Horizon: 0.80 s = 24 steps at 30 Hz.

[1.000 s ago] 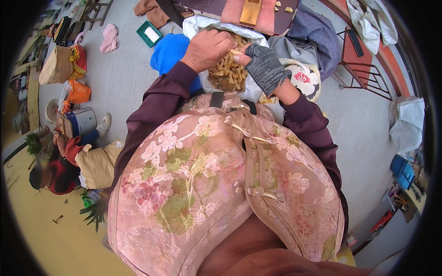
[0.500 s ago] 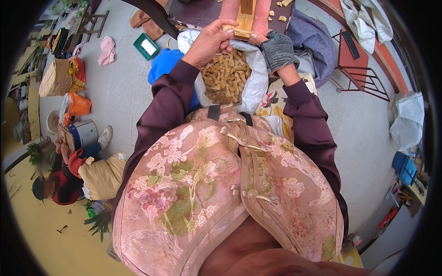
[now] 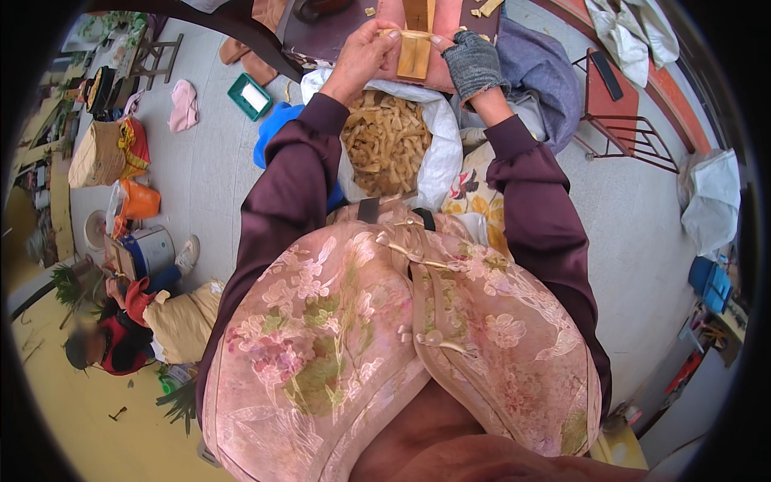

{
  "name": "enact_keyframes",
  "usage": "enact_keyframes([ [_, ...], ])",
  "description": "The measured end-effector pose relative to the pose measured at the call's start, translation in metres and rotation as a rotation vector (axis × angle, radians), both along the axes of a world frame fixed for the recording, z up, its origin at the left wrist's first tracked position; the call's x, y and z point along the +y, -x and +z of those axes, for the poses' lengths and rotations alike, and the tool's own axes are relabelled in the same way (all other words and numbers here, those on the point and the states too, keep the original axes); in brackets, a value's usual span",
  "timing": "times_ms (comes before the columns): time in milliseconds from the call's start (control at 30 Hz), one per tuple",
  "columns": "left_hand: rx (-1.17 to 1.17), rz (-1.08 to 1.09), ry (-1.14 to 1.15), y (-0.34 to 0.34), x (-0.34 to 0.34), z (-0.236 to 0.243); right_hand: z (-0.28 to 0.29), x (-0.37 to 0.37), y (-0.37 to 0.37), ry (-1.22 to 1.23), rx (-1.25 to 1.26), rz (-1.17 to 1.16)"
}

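1. The wood block (image 3: 414, 53) is at the top of the view, on the edge of a dark surface (image 3: 321, 36), just above an open white sack (image 3: 444, 149) full of pale strips (image 3: 385, 140).
2. It looks stiff and light: a short, flat-sided yellowish piece, dry and not slippery. I judge it safe to pinch firmly, best held by its two long sides so the faces stay free.
3. The left hand (image 3: 361, 60) is bare. Its grip is nearly closed, with the fingertips against the block's left edge and top, steadying it.
4. The right hand (image 3: 474, 60) wears a grey fingerless glove. Its thumb and fingers close on the block's right edge, so the piece is held between both hands.
5. More wood offcuts (image 3: 486, 8) lie on the surface beyond the hands.
6. Around: a blue stool (image 3: 277, 128) beside the sack, a red metal rack (image 3: 618, 104) to the right, and another person (image 3: 120, 337) sitting on the floor at lower left, well apart.
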State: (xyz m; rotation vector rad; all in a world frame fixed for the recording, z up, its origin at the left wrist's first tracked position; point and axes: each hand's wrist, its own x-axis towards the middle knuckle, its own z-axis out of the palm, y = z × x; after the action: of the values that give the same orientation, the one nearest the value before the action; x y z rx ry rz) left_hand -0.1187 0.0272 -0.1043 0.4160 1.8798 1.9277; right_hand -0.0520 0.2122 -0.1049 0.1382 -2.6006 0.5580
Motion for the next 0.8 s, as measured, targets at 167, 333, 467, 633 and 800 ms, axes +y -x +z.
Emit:
enact_keyframes([
  [167,0.297,0.068,0.301,0.016,0.005,-0.01,-0.005,0.002,0.017,0.126,-0.106,-0.06],
  [333,0.479,0.118,0.728,0.022,0.019,-0.011,-0.051,0.002,0.037,-0.02,-0.142,-0.176],
  [467,0.389,0.077,0.833,0.004,0.004,-0.022,-0.08,0.02,0.033,-0.31,-0.291,-0.083],
  [633,0.116,0.136,0.358,-0.025,-0.013,-0.028,-0.066,0.013,0.007,0.591,-0.371,0.017],
  [800,0.14,-0.082,0.121,-0.043,-0.01,-0.011,-0.026,-0.022,-0.01,1.477,-0.354,0.064],
])
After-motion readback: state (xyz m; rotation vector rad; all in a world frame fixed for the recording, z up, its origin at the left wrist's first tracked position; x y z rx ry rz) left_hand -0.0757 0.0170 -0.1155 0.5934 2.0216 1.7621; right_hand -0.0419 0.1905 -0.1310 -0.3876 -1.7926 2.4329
